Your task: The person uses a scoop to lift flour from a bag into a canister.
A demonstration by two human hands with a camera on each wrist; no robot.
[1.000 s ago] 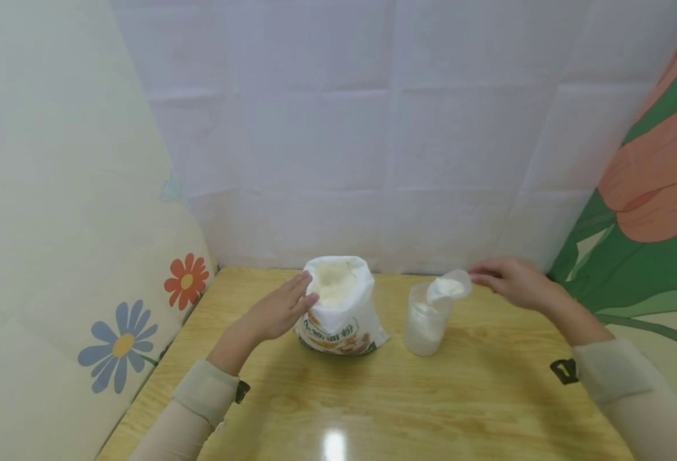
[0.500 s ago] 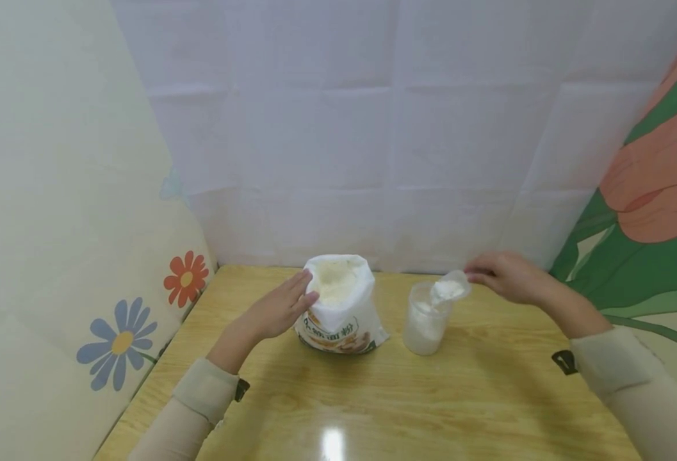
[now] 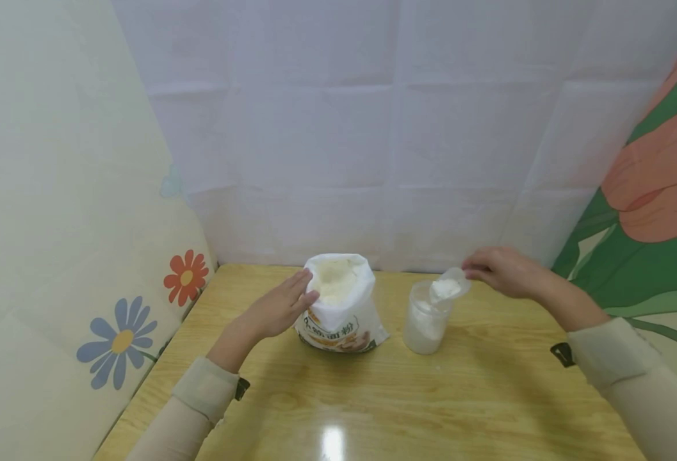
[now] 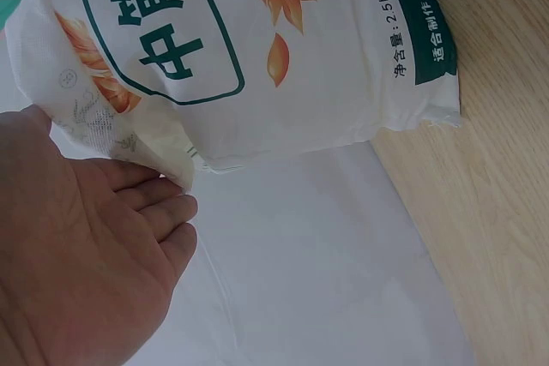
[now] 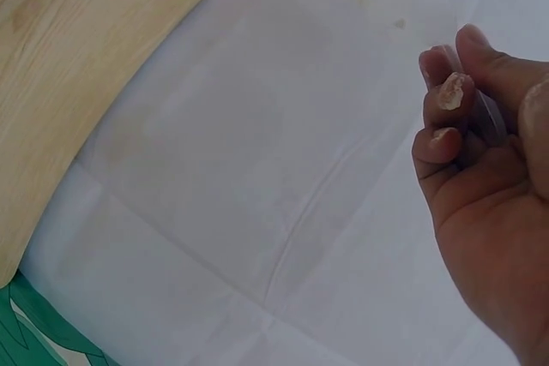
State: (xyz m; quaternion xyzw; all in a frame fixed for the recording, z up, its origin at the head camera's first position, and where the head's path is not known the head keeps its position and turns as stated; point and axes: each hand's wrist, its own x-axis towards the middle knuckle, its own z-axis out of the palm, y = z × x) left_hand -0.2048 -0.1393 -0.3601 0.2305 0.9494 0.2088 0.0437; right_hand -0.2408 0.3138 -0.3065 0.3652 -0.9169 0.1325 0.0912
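Observation:
In the head view a white bag of flour (image 3: pixel 346 326) stands upright on the table, its top wide and flour showing inside. My left hand (image 3: pixel 277 307) rests against the left side of its rim, fingers mostly straight. In the left wrist view that hand (image 4: pixel 103 246) touches the folded edge of the bag (image 4: pixel 292 117). My right hand (image 3: pixel 505 272) pinches the handle of a clear plastic scoop (image 3: pixel 459 282) heaped with white flour. The scoop is tilted over the mouth of a clear jar (image 3: pixel 424 346) partly filled with flour. In the right wrist view, fingers curl round the handle (image 5: pixel 489 117).
The wooden table (image 3: pixel 338 397) extends in front of the bag and jar. A white cloth wall (image 3: pixel 338 128) hangs at the table's back edge. Flower-patterned walls (image 3: pixel 102 256) flank both sides. A bit of flour clings to a right fingertip.
The right hand has shifted slightly up and left with the scoop, which stays tilted over the jar. Left hand, bag and jar have hardly moved.

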